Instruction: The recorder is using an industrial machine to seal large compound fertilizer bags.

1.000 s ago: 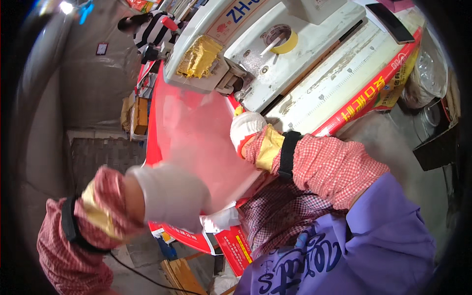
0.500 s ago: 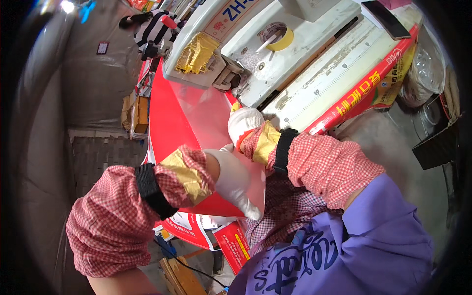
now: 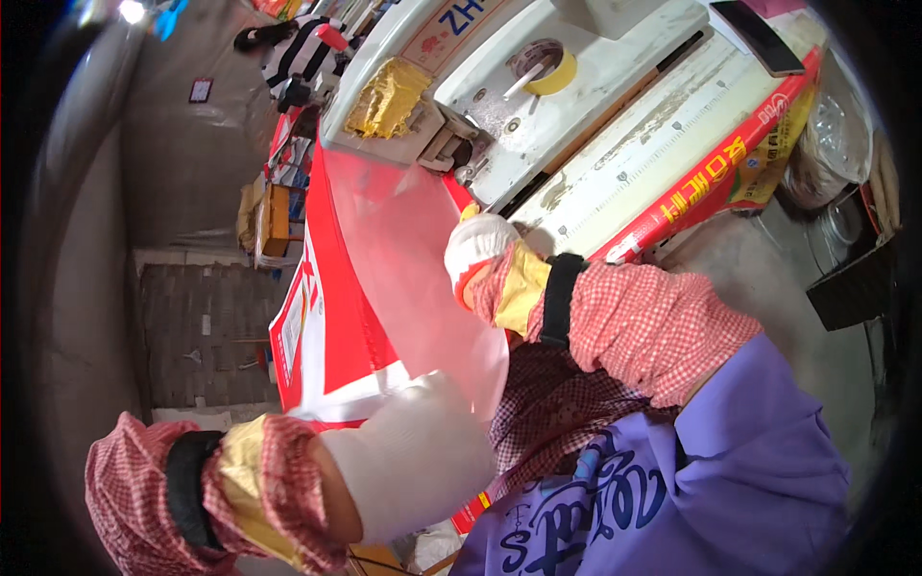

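Note:
A red-and-white plastic bag (image 3: 351, 331) with a translucent film layer (image 3: 413, 278) hangs from the left end of a pale sewing-type machine (image 3: 567, 115). My right hand (image 3: 478, 252), in a white glove with a yellow fingertip, is closed at the bag's upper right edge, close beside the machine's front end. Its fingers are mostly turned away from view. Lower down, my left hand (image 3: 418, 456), in a white glove, is at the bag's lower part. The back of the glove hides its fingers, so its grip does not show.
A tape roll (image 3: 547, 69) sits on the machine, and a phone (image 3: 757, 36) lies at the far right. A red-and-yellow printed sack (image 3: 706, 182) covers the machine bed's near edge. Beyond at the left, a person in striped clothing (image 3: 303, 60) is partly visible.
My left hand has moved down and left, nearer to me. The bag has shifted and spread, showing more of its white-printed part. My right hand has barely moved at the machine.

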{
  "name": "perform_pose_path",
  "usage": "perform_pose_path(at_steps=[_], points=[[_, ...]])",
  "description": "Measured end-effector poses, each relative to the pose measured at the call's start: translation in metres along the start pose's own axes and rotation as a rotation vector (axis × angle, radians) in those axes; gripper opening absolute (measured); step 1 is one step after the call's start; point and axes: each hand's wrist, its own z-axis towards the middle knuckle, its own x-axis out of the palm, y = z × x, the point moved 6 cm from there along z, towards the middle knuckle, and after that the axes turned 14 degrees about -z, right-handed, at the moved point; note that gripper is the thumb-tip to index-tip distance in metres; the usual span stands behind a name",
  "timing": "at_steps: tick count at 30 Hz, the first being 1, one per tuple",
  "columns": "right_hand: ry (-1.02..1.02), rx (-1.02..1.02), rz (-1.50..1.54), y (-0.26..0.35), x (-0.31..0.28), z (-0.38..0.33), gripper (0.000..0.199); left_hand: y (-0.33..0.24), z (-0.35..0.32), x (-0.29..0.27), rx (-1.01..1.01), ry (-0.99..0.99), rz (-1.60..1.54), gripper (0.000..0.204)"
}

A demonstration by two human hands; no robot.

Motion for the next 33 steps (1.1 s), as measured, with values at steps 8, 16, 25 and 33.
perform_pose_path(at_steps=[8, 16, 25, 33], points=[[-0.154, 0.066, -0.096, -0.002, 0.015, 0.01, 0.02, 0.005, 0.04, -0.029, 0.137, -0.399, -0.245, 0.018], [-0.264, 0.043, 0.08, -0.012, 0.037, 0.011, 0.023, 0.077, 0.04, -0.042, 0.106, -0.433, -0.08, 0.019], [-0.136, 0.31, -0.582, -0.015, 0.041, 0.009, 0.009, 0.085, 0.004, -0.031, 0.314, -0.679, -0.254, 0.012], [0.409, 0.168, 0.069, -0.035, 0.038, 0.037, 0.031, 0.117, 0.065, -0.02, 0.087, -0.82, -0.183, 0.007]])
